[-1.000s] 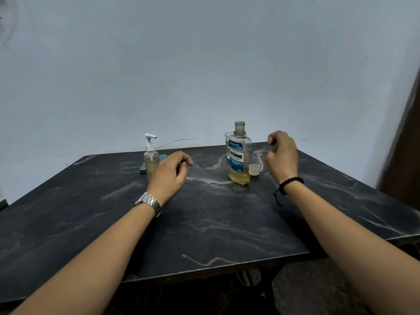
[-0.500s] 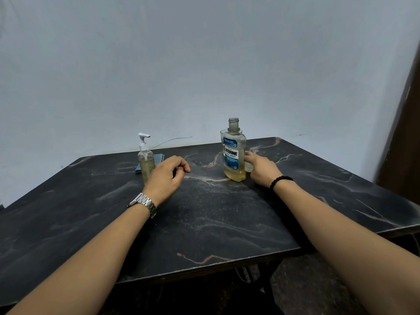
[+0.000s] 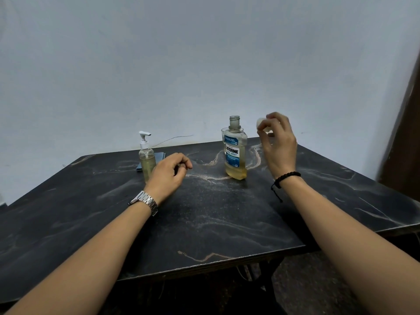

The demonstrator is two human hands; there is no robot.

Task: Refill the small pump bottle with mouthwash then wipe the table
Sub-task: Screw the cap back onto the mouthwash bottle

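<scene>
A small clear pump bottle (image 3: 147,159) with a white pump stands at the back left of the black marbled table (image 3: 216,219), holding yellowish liquid. The mouthwash bottle (image 3: 235,153), uncapped and partly full of yellow liquid, stands upright at the back centre. My right hand (image 3: 278,144) is raised just right of that bottle's neck, with its fingertips shut on the pale translucent cap (image 3: 261,123). Resting on the table beside the pump bottle is my left hand (image 3: 168,175), fingers loosely curled and holding nothing.
A folded blue cloth (image 3: 159,158) lies behind the pump bottle. The rim of a clear glass (image 3: 223,133) shows behind the mouthwash bottle. A thin wire (image 3: 175,139) runs along the back wall. A dark door edge (image 3: 406,137) stands at right.
My right hand went down to the table right of the mouthwash bottle, took the cap and has risen with it to neck height. The left hand has stayed put.
</scene>
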